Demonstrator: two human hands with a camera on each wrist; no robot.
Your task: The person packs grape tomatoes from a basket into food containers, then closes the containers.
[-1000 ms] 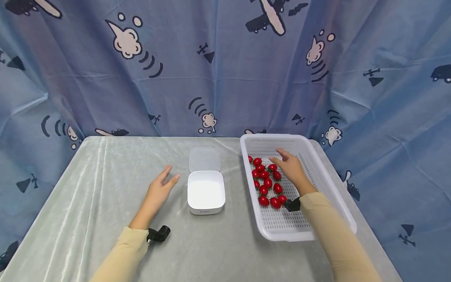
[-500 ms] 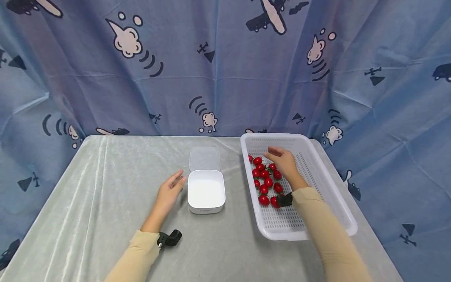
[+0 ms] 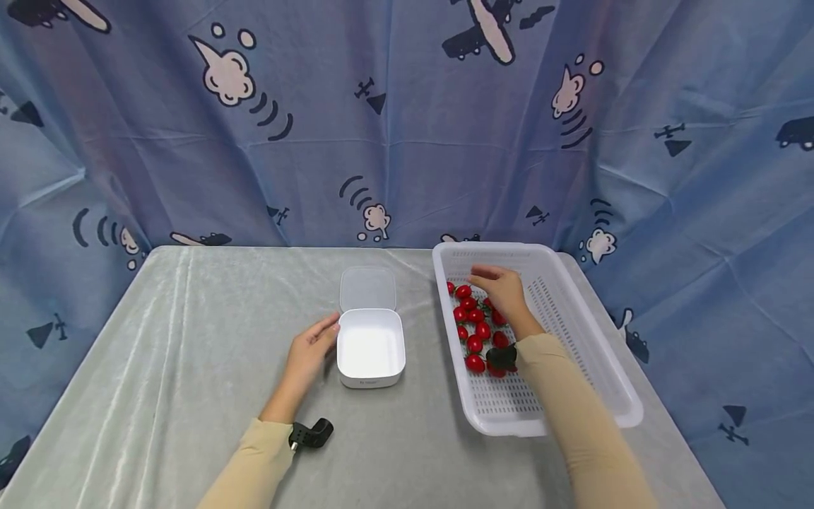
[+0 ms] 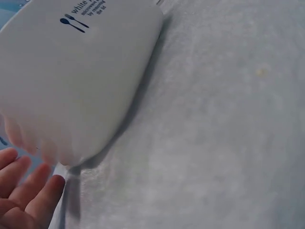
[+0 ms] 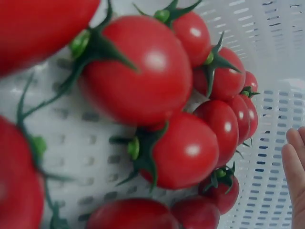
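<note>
Cherry tomatoes, red, green calyxes on, bunched along the left part of a white perforated plastic basket, right side of the table. My right hand is inside the basket outline, above the back of the bunch. Fingers extended, nothing gripped; on the right wrist feed they sit apart from the fruit, in front of the slotted basket wall. Black wrist camera on that arm blocks my view of some front tomatoes.

Left hand is at the left wall of a square white food container, fingers fairly straight, not wrapped round it. Just beside or touching, I can't tell; left wrist feed shows the fingers mirrored in the glossy wall. Container upright, inside facing up, dark spoon-and-fork print on the wall, lettering cut off by the frame. Translucent lid lies right behind it; can't tell if joined.

Beige sleeves on both arms. Pale grey tablecloth, blue cartoon-plane curtain behind.
</note>
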